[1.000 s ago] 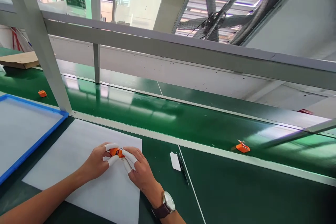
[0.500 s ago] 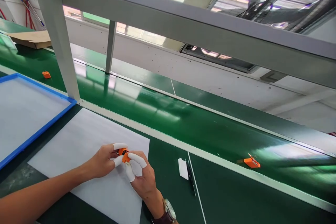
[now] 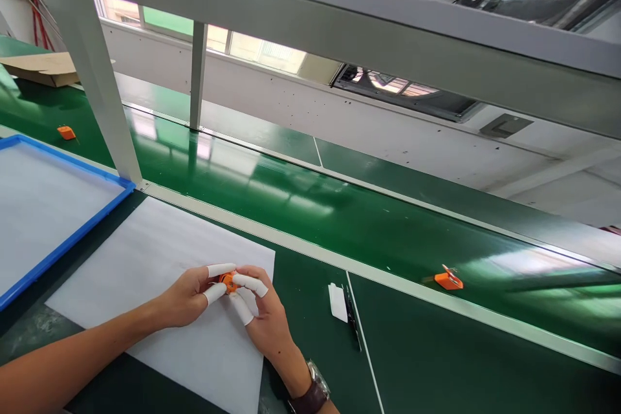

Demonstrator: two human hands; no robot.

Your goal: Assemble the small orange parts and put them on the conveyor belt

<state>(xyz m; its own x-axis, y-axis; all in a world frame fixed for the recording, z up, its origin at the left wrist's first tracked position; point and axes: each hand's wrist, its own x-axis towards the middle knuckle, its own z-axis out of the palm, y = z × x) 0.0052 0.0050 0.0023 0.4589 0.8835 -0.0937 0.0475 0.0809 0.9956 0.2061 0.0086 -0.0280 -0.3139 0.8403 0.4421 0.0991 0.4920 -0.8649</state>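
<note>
A small orange plastic part is pinched between both hands above a white sheet. My left hand holds it from the left with thumb and forefinger, both in white finger cots. From the right, my right hand grips the same part, also with white-covered fingertips. The fingers cover much of the part, so its full shape is hidden. A wristwatch is on my right wrist.
Beyond the bench edge runs a green conveyor belt carrying an orange part at right and another at left. A blue-rimmed tray, a white card, a black pen-like tool, a metal post and a cardboard box surround the sheet.
My hands have drawn closer together around the orange part; an orange piece and a dark inside seen apart earlier now sit together. The orange parts on the belt have shifted left. The view moved slightly.
</note>
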